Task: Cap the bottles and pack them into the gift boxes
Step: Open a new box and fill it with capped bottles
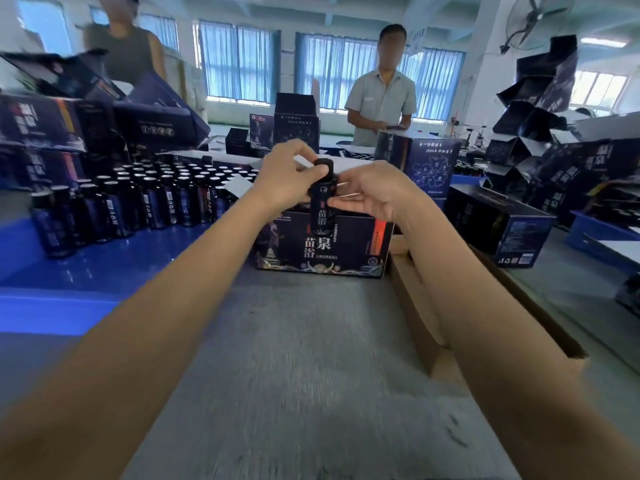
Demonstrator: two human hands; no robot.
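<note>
Holding a dark bottle upright between them, both hands meet over the middle of the table. The left hand is curled round the black cap at the bottle's top, thumb and fingers closed on it. The right hand pinches the bottle's body from the other side, its thumb pressed against the label and the fingers wrapped behind. The picture is soft with blur, so whether the cap sits fully down on the neck cannot be told.

The bottle hangs just in front of, and partly above, a dark gift box that stands on the grey table with its printed face toward the camera. To the left, rows of bottles with pale tops stand close together on a blue surface. On the right, under the right forearm, lies a brown cardboard carton. Beyond it rests another dark box, and more dark boxes are stacked at both sides.

Across the table stands a person in a pale shirt; a second person stands at the far left. A fan hangs on the wall at the upper right.
</note>
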